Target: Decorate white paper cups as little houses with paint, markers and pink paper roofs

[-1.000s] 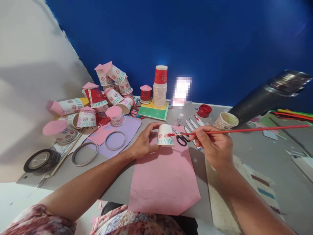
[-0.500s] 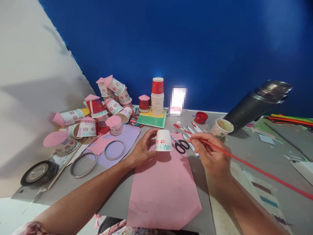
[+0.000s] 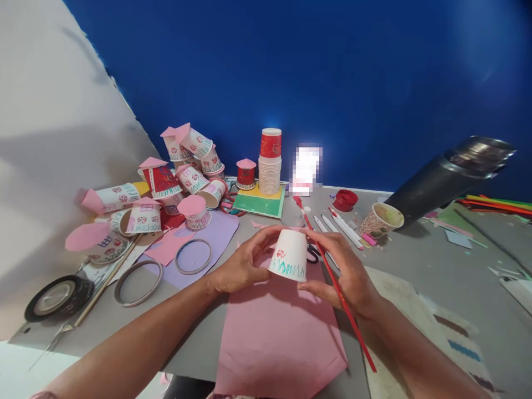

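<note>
I hold a little white paper cup (image 3: 290,260) upside down in both my hands, just above the pink paper (image 3: 278,332) on the worktop (image 3: 436,266). The cup has a small red flower and green grass drawn on its side.

My left hand (image 3: 241,266) is on the left side of the cup. Its fingers (image 3: 266,235) are bent part way, and the tips touch the top edge and the side of the cup.

My right hand (image 3: 341,271) is on the right side. Its fingers (image 3: 320,239) are curled around the cup, with the thumb down by the rim. The same hand also holds a long red paintbrush (image 3: 336,288). The brush lies slanted across my hand, with its painted tip pointing away from me and its long end pointing back at me.

Black scissors (image 3: 311,252) peek out from behind the cup. On the left is a pile of finished cup houses (image 3: 166,177) with pink roofs. Farther back stands a stack of cups (image 3: 270,163), and a red paint pot (image 3: 346,199) sits near some white markers (image 3: 341,224).
</note>
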Demonstrator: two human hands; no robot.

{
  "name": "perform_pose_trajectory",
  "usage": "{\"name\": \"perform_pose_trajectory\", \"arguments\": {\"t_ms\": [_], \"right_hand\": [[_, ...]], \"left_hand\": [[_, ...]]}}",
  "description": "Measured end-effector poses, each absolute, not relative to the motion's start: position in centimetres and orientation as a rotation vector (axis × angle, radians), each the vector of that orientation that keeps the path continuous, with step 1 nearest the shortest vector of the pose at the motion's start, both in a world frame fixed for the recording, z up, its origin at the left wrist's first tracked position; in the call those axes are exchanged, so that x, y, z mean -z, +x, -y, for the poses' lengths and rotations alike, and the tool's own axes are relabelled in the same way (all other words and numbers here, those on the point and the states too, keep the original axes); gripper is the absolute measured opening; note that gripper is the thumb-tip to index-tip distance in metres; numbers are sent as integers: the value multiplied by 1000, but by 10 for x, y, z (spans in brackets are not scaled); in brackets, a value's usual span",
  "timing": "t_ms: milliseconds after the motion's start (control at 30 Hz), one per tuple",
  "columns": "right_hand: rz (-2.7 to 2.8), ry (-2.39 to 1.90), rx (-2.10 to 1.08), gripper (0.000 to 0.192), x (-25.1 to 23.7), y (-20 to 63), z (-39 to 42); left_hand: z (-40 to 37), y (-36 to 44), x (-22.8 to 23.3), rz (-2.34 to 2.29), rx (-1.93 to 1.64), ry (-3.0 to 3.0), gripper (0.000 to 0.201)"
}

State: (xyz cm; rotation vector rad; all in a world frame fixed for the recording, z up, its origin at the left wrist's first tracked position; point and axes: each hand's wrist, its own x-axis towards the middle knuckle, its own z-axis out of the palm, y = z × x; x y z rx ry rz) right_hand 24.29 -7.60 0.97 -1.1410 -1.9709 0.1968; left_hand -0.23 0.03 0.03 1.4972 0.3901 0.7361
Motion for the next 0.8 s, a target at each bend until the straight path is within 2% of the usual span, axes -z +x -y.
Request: {"name": "perform_pose_trajectory", "arguments": {"t_ms": [133, 400, 467, 600, 800], "right_hand": [[2001, -1187, -123, 80, -10, 241, 77], [2019, -1136, -213, 85, -8, 241, 72], [1926, -1154, -214, 75, -14, 242, 75], [1618, -1100, -243, 34, -23, 243, 84], [1270, -1013, -502, 20, -20, 246, 80]], "left_hand": [[0, -11, -12, -542, -708, 1787, 99], [1, -11, -20, -663, -766, 2192, 93], [-1, -10, -17, -682, -820, 2209, 90], [-6, -10, -14, -728, -921, 2210, 79], [-7, -9, -4, -766, -1000, 2147, 76]]}}
